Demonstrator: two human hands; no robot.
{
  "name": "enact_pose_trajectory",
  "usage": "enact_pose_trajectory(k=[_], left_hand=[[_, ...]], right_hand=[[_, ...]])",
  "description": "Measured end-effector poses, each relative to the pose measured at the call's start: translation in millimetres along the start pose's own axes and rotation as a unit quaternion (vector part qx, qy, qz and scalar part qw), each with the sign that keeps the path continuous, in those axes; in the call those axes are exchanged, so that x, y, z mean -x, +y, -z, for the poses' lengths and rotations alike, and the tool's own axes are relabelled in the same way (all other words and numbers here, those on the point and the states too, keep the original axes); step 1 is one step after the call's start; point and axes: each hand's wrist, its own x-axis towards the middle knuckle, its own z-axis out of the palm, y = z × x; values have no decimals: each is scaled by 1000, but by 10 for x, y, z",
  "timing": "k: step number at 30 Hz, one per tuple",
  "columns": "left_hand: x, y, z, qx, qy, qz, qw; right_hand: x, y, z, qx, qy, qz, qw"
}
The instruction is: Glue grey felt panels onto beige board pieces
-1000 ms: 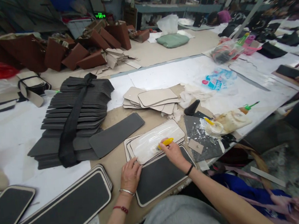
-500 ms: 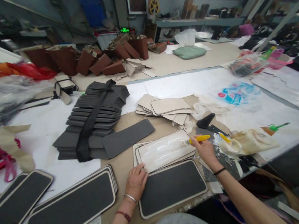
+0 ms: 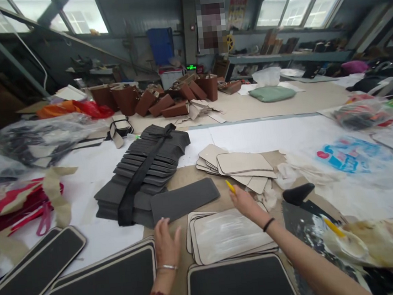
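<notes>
My right hand (image 3: 247, 203) is closed around a yellow-handled brush (image 3: 230, 186) and hovers over the far edge of a pale panel (image 3: 224, 234). White, streaky wet glue coats that panel, which tops a small stack. My left hand (image 3: 167, 243) has its fingers apart, the tips by the lower edge of a loose dark grey sheet (image 3: 187, 198); whether they touch it I cannot tell. Behind that sheet lies a strapped bundle of dark grey sheets (image 3: 149, 163). A black panel with a pale border (image 3: 239, 284) sits nearest my body.
More black panels (image 3: 105, 284) lie at the left. A pile of pale panels (image 3: 244, 162) is beyond my right hand. On the right are a glue container with a yellow handle (image 3: 334, 227) and a black tool (image 3: 299, 194). Brown boxes (image 3: 161, 105) stand at the back.
My left hand has left the coated panel and moved to the grey sheet. My right hand has lifted the brush off the panel. The view has tilted up.
</notes>
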Motion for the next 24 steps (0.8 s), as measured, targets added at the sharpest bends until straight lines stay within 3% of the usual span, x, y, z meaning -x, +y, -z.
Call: enact_pose_trajectory(k=[3,5,7,11,15,19,24], left_hand=[[-381,-168,-89,-87,18,118,989],[-546,-254,-91,-120,-25,167,978],[-633,-296,-48,-140,-87,175,971],[-703,-209,99,-215,-187,80,955],[-764,17,251,-302,-231,-36,924],[-785,155,410,-291,-192,-121,929],[-755,127,498,-169,-63,-196,964]], right_hand=[[-294,-278,-272,47,-35,-5,998],[-375,-344,-423,62,-45,-7,997],[-389,-352,-532,84,-57,-10,995],[-359,-334,-598,110,-65,-6,992],[-361,-343,-550,112,-71,-1,991],[-371,-330,-496,120,-82,13,989],[-366,-364,-359,98,-83,24,991]])
